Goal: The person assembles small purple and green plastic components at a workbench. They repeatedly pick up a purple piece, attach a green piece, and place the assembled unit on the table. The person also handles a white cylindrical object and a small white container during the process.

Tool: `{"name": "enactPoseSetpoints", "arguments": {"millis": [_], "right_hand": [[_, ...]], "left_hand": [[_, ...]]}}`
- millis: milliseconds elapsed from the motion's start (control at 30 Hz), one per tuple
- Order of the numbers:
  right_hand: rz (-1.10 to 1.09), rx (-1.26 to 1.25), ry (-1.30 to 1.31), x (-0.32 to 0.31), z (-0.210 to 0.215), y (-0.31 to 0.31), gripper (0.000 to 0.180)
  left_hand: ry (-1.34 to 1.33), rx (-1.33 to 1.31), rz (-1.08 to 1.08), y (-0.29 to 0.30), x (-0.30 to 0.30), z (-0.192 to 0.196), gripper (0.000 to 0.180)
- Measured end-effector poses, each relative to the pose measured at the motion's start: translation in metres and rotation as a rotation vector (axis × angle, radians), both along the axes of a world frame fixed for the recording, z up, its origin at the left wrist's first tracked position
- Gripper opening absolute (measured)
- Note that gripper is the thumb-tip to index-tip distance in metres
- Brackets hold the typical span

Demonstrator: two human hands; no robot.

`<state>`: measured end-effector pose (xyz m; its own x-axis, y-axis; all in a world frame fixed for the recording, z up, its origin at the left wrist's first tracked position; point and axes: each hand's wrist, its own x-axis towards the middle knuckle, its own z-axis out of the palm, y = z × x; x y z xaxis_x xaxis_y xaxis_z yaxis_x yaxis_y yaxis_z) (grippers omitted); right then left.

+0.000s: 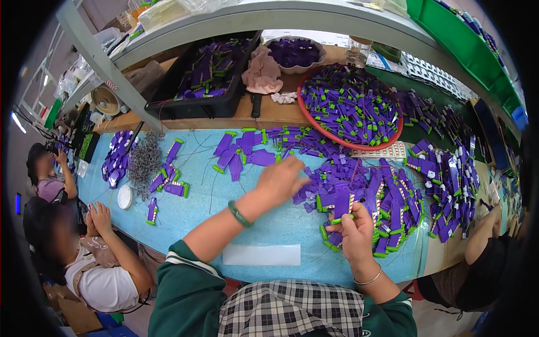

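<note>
My left hand (282, 181), a green bangle on its wrist, reaches over the left edge of a heap of small loose purple pieces (337, 174). Its fingers are spread apart, and I see nothing held in them. Flat purple parts with green ends (238, 153) lie just left of that hand. Closer to me, my right hand (357, 230) grips a flat purple part (342, 202) with a green end between thumb and fingers. Beside and under this hand spreads a pile of similar purple-and-green parts (396, 210).
A red round tray (402, 128) heaped with purple-green parts stands at the back, near a black crate (210, 108). Grey wire-like pieces (145, 163), a white round lid (125, 197) and a white strip (261, 255) lie on the blue table. People sit at both sides.
</note>
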<state>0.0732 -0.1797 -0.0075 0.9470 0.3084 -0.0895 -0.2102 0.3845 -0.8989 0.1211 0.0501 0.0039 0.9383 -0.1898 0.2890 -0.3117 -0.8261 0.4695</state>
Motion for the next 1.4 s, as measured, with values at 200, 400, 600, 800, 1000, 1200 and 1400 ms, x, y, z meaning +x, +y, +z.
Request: {"name": "enactPoseSetpoints", "arguments": {"millis": [200, 400, 600, 800, 1000, 1200, 1400], "right_hand": [[0.118, 0.047, 0.091, -0.004, -0.003, -0.003, 0.028], [0.087, -0.021, -0.038, -0.004, -0.002, 0.001, 0.034], [0.084, -0.293, -0.342, -0.018, 0.006, 0.024, 0.037], [0.185, -0.507, -0.459, -0.022, 0.007, 0.019, 0.041], [0.424, -0.511, -0.156, -0.008, 0.022, 0.007, 0.041], [0.597, -0.556, -0.332, -0.011, 0.010, 0.004, 0.042], [0.307, -0.437, -0.295, -0.028, -0.001, 0.026, 0.041]], "left_hand": [[-0.070, 0.349, 0.225, 0.021, 0.029, -0.033, 0.019], [0.125, -0.452, 0.143, 0.016, -0.031, 0.000, 0.016], [0.422, -1.549, 0.064, -0.010, -0.105, 0.002, 0.017], [0.379, -1.512, 0.133, -0.017, -0.126, -0.015, 0.025], [0.550, -1.365, 0.087, -0.003, -0.125, -0.005, 0.027], [0.686, -1.217, 0.017, 0.004, -0.126, -0.002, 0.026], [0.570, -1.455, 0.069, -0.022, -0.123, -0.001, 0.021]]}}
